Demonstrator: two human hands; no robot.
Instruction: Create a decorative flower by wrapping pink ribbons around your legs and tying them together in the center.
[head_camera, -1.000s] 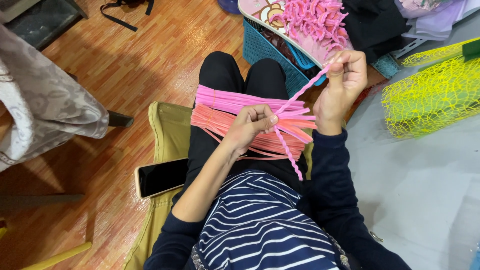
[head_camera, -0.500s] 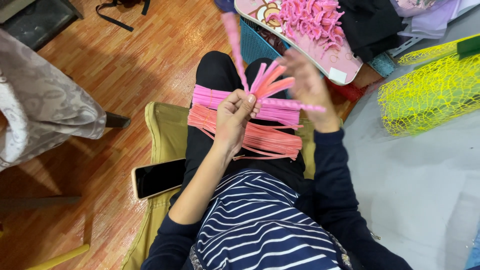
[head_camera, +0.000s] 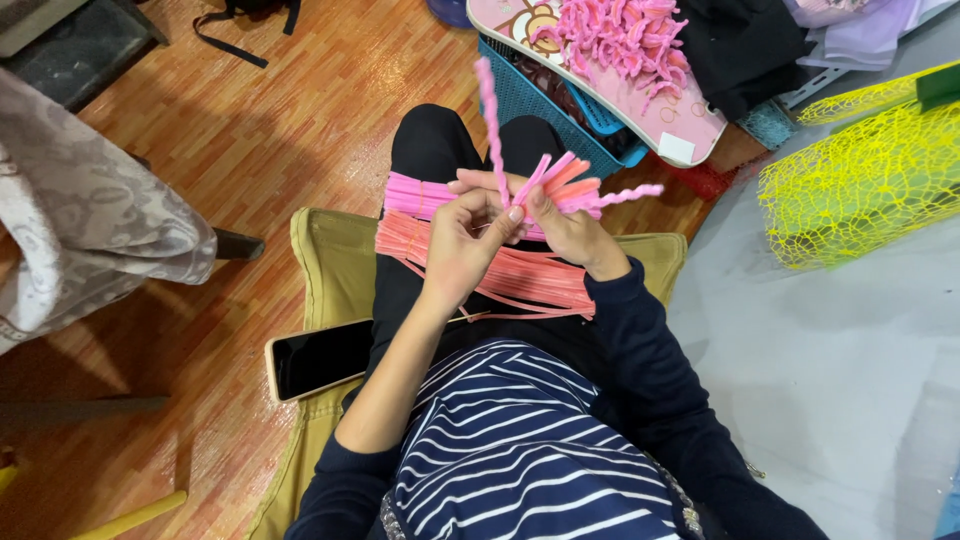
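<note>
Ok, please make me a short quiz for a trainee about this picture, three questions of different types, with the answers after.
1. True or false: the phone lies on the wooden floor.
2. Multiple choice: the pink strips across the person's lap lie A) inside the blue basket, B) under both hands, C) on the yellow net.
3. Fill in: the left hand and right hand meet on a small bundle of pink ____.

Key
1. False: it lies on the olive cushion, beside the person's leg.
2. B
3. strips; one twisted strip sticks upward.
</note>
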